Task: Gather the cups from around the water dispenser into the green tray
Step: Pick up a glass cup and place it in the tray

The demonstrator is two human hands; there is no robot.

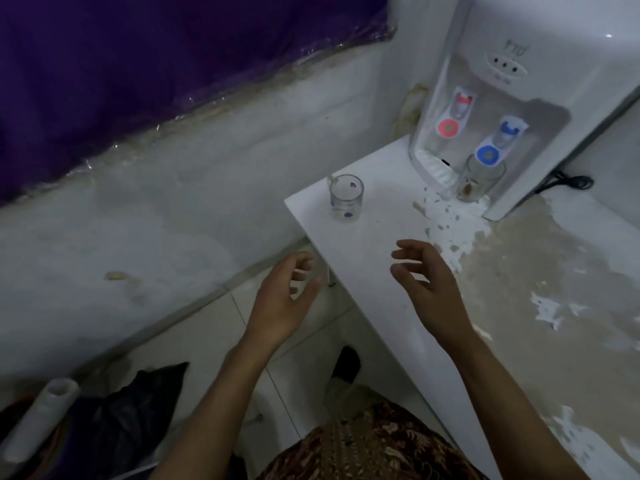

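A clear glass mug with blue dots (pixel 345 198) stands upright near the left corner of the white table (pixel 374 244). Under the blue tap of the white water dispenser (pixel 519 98) sits a second clear glass cup (pixel 479 178), on the drip tray. My left hand (pixel 284 299) hovers off the table's left edge, fingers apart and holding nothing. My right hand (pixel 427 285) is over the table, below the dotted mug, open and empty too. No green tray is in view.
The tabletop's right part has a worn, peeling brownish surface (pixel 536 289). A black power cord (pixel 568 183) lies beside the dispenser. On the floor at lower left are a black bag (pixel 131 417) and a white roll (pixel 45 417). A stained wall runs behind.
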